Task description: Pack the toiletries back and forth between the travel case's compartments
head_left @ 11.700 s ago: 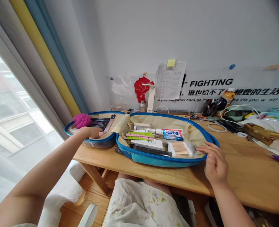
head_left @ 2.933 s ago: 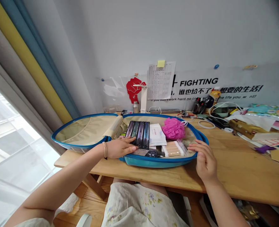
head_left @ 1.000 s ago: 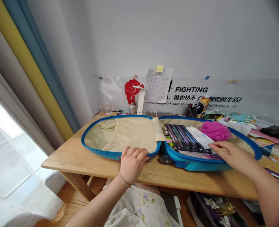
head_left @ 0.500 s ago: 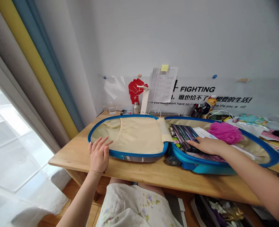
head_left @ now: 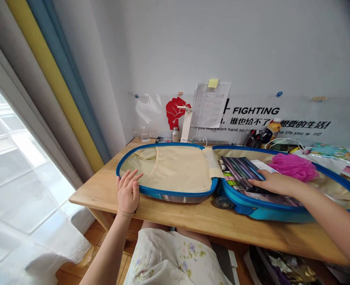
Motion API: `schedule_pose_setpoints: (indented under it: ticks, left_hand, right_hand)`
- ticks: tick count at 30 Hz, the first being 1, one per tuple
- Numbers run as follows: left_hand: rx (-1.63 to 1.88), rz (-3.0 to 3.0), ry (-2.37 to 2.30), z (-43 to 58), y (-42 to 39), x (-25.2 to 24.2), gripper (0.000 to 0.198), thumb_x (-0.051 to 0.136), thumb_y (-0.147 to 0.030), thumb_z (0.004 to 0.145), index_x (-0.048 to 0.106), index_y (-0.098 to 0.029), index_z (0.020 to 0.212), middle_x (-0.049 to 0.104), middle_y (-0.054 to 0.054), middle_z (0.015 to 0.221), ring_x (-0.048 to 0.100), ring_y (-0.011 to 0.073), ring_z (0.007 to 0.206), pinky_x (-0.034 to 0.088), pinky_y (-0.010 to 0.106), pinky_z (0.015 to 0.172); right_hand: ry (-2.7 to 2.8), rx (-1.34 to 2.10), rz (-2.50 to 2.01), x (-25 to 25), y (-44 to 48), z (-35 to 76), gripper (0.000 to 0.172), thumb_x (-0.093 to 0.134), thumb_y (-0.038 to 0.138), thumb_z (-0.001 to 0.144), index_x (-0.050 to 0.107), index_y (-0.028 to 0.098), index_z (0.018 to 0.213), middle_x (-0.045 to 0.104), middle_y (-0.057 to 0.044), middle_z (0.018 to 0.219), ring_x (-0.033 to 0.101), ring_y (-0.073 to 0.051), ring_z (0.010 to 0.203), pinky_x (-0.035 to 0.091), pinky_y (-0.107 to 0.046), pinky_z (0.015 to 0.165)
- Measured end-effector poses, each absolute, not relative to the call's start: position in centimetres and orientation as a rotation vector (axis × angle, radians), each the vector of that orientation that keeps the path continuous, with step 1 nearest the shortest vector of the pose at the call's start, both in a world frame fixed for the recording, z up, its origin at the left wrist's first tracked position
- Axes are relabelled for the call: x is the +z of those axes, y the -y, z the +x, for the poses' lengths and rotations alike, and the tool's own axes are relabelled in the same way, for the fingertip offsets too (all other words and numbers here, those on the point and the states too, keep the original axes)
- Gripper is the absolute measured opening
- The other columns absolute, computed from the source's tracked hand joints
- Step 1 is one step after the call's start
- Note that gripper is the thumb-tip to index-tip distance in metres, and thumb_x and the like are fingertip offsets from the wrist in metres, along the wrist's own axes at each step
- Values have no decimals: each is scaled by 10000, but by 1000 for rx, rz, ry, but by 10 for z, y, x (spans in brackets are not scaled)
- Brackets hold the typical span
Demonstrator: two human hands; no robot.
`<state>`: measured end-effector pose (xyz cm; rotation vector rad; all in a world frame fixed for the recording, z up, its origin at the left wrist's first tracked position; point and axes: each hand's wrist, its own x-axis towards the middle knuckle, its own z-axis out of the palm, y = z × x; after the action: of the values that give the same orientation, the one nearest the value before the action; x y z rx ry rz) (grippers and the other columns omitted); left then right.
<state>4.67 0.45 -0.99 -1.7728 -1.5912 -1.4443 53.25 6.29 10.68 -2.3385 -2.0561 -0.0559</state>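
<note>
A blue hard-shell suitcase lies open on the wooden desk (head_left: 193,221). Its left half (head_left: 169,192) shows only beige lining. My left hand (head_left: 128,192) rests on that half's left front rim, fingers spread and holding nothing. The right half (head_left: 252,206) holds a dark pack of toothbrushes (head_left: 240,168), a white packet (head_left: 259,165), a pink bath puff (head_left: 293,166) and small tubes. My right hand (head_left: 274,183) lies flat on the contents beside the toothbrush pack, fingers stretched out.
Curtains (head_left: 59,79) and a bright window stand at the left. Against the wall are a small bottle (head_left: 175,134), a white lamp stand (head_left: 186,124), pens, cables and an orange bottle (head_left: 272,130). Papers and packets crowd the desk's far right. My lap is under the desk edge.
My left hand slid from the middle front rim to the left end of the empty half. My right hand moved left onto the toothbrush pack. Earlier the puff and toothbrushes moved from the left half to the right.
</note>
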Motion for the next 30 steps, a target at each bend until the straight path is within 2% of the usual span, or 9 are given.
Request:
schedule_pose_setpoints:
  ticks: [3, 6, 10, 15, 18, 22, 27, 30]
  left_hand:
    - [-1450, -1783, 1601, 47, -4, -9, 444, 298, -346, 1014, 719, -246, 1114, 680, 74, 1244, 494, 237, 1307, 195, 463, 1179]
    - [-1437, -1786, 1607, 47, -3, -9, 444, 294, -343, 1017, 718, -242, 1104, 678, 74, 1250, 494, 239, 1309, 199, 465, 1176]
    - [-1416, -1789, 1596, 46, -3, -10, 439, 292, -325, 1020, 712, -233, 1109, 677, 75, 1251, 493, 237, 1312, 199, 465, 1174]
    - [-1407, -1789, 1586, 45, -3, -10, 427, 302, -318, 1017, 707, -246, 1129, 673, 66, 1263, 494, 234, 1313, 202, 458, 1177]
    - [-1405, -1787, 1588, 46, -3, -10, 422, 308, -313, 1014, 710, -246, 1125, 677, 69, 1253, 498, 234, 1309, 206, 460, 1178]
    - [-1402, -1790, 1606, 45, -3, -11, 428, 305, -311, 1009, 706, -249, 1144, 668, 72, 1267, 489, 236, 1320, 205, 471, 1186]
    - [-1359, -1794, 1616, 43, -2, -12, 432, 300, -301, 1006, 690, -250, 1184, 658, 69, 1286, 482, 231, 1326, 215, 470, 1189]
    - [-1340, -1801, 1614, 43, -1, -13, 426, 305, -295, 1005, 686, -244, 1189, 650, 70, 1300, 470, 229, 1340, 215, 466, 1192]
  right_hand:
    - [2019, 68, -2478, 121, -64, 538, 707, 517, 600, 786, 542, 129, 1313, 679, -247, 1160, 683, -367, 981, 516, -433, 816]
    - [1990, 48, -2541, 134, -63, 537, 755, 532, 578, 800, 473, 115, 1393, 592, -273, 1287, 633, -366, 1097, 482, -405, 869]
    - [2014, -50, -2510, 145, -58, 535, 750, 541, 518, 823, 401, 146, 1459, 503, -271, 1349, 629, -321, 1054, 471, -383, 831]
    - [1943, -365, -2366, 171, -60, 546, 741, 552, 534, 812, 401, 195, 1453, 495, -253, 1291, 613, -338, 1030, 470, -425, 806]
    - [2013, -408, -2120, 195, -75, 536, 767, 567, 580, 793, 390, 237, 1456, 486, -213, 1303, 568, -340, 1120, 465, -436, 876]
    - [2366, -203, -1594, 207, -109, 470, 724, 578, 576, 794, 431, 256, 1427, 487, -135, 1304, 502, -294, 1233, 412, -399, 1028]
    - [2754, 123, -1162, 171, -156, 355, 761, 648, 526, 749, 433, 290, 1439, 492, -103, 1327, 584, -261, 1118, 462, -376, 993]
    - [2876, 185, -923, 144, -182, 307, 755, 668, 491, 747, 447, 276, 1436, 506, -108, 1312, 585, -262, 1130, 464, -371, 1002]
